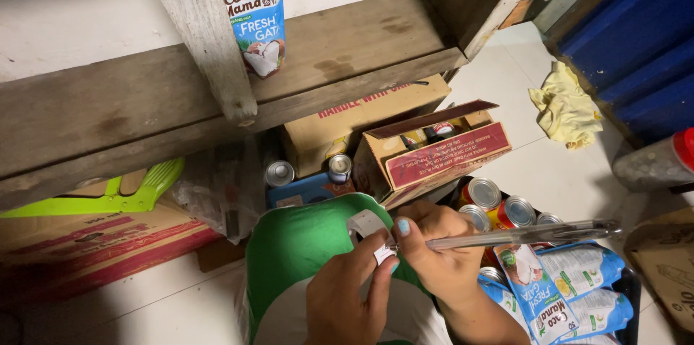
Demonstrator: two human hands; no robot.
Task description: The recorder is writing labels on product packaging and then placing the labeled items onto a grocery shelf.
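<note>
A small white tag (382, 253) sits low in the middle of the view, pinched between the 2 hands above a green and white surface (303, 244) that I cannot identify; the left hand (347, 298) has its fingers (381, 278) closed on the tag's lower edge, and the right hand (437, 254) grips a clear pen (520, 235) with its fingers folded tight round the barrel, the tip resting at the tag. Whether anything is written on it yet cannot be told, so the marking looks to be under way rather than finished. Just right of the hands lie blue and white cartons (571, 287) and several silver-topped cans (499, 204) in a dark crate; behind them stands an open cardboard box (434, 150); above, 1 more carton (254, 16) stands on a rough wooden shelf (108, 113); a yellow cloth (567, 106) lies on the tiled floor (549, 171).
</note>
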